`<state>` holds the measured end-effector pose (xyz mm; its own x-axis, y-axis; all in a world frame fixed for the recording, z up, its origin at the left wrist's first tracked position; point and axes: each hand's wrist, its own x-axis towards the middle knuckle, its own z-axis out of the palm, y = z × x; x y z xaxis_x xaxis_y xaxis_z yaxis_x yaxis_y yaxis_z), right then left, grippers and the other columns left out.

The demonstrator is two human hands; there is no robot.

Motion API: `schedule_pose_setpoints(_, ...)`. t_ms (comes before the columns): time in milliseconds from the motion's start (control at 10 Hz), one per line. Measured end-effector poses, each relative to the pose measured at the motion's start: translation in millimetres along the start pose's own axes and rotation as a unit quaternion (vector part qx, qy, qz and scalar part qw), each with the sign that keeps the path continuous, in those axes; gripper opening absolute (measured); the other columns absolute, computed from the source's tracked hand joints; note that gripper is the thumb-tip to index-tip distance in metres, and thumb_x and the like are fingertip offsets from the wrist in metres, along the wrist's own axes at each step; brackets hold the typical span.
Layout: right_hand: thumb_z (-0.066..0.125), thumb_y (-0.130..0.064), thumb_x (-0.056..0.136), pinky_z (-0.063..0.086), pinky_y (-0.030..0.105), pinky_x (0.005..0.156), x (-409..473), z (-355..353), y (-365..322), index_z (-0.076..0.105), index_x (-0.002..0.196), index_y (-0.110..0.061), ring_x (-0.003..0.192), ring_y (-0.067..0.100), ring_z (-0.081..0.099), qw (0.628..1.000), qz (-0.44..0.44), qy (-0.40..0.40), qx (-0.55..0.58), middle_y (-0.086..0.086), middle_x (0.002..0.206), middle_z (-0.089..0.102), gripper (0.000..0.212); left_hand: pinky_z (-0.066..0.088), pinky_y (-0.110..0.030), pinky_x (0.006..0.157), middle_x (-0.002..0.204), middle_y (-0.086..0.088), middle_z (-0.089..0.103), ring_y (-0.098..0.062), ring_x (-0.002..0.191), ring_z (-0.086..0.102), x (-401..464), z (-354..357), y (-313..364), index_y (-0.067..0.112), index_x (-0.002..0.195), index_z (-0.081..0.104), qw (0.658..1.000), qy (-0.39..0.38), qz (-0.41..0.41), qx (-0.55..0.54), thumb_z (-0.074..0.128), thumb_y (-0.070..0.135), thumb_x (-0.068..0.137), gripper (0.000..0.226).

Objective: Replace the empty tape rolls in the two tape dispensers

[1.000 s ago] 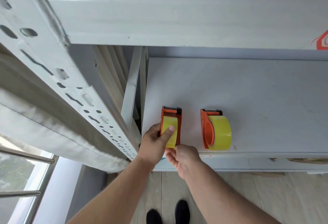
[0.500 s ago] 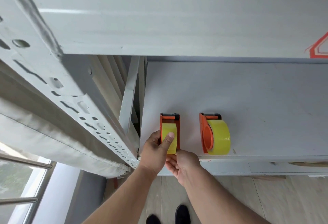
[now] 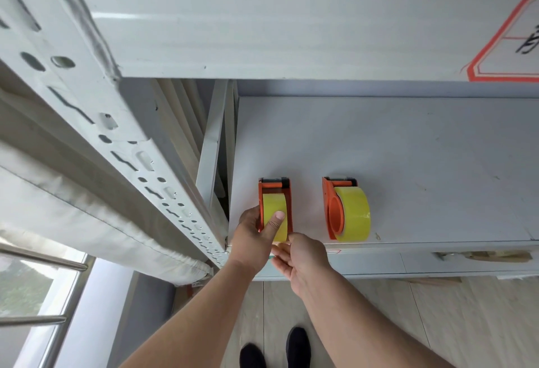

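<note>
Tape dispensers, two orange ones, stand side by side near the front edge of a pale grey shelf, each already carrying a roll of yellow tape. The left dispenser sits close to the shelf's left corner, its cutter end pointing away from the person; the left hand wraps around its near left side, the thumb pressed flat on the yellow roll, most likely to pin the roll on its hub and keep the light body from sliding. The right hand is at the near end of the same dispenser, just at the shelf's lip, fingers loosely curled and partly open; whether it pinches a loose end of tape or merely steadies the base is hard to tell, since the roll and the left hand hide the fingertips. The right dispenser stands well clear of both hands, turned so its orange side plate faces left, and its roll looks seated and full. Judging by this, the replacement seems nearly finished, with only the left roll's seating or tape end left to settle. Below the shelf, dark shoes show on the floor.
</note>
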<state>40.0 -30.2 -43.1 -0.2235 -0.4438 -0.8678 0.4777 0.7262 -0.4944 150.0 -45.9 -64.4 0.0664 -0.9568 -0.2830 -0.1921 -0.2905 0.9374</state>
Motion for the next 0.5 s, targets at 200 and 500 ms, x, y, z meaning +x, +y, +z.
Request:
schedule_pose_setpoints(200, 0.060, -0.019, 0.102, 0.063, 0.039, 0.082, -15, -18, -3, 0.066, 0.109, -0.014, 0.097, 0.025, 0.078, 1.000, 0.006, -0.006, -0.015, 0.014, 0.111, 0.074, 0.011, 0.060, -0.042, 0.101, 0.115, 0.009, 0.079, -0.014, 0.108, 0.074, -7, -9, 4, 0.031, 0.124, 0.070, 1.000, -0.007, 0.004, 0.019, 0.060, 0.082, 0.083, 0.066)
schedule_pose_setpoints(500, 0.061, -0.021, 0.103, 0.057, 0.045, 0.103, -69, -44, -26, 0.069, 0.092, -0.019, 0.101, 0.019, 0.075, 0.980, -0.128, -0.041, -0.144, 0.005, 0.105, 0.078, 0.014, 0.035, -0.032, 0.115, 0.169, 0.007, 0.039, -0.024, 0.154, 0.041, -41, -22, 35, 0.029, 0.164, 0.032, 1.000, -0.001, -0.008, -0.008, 0.061, 0.068, 0.087, 0.091)
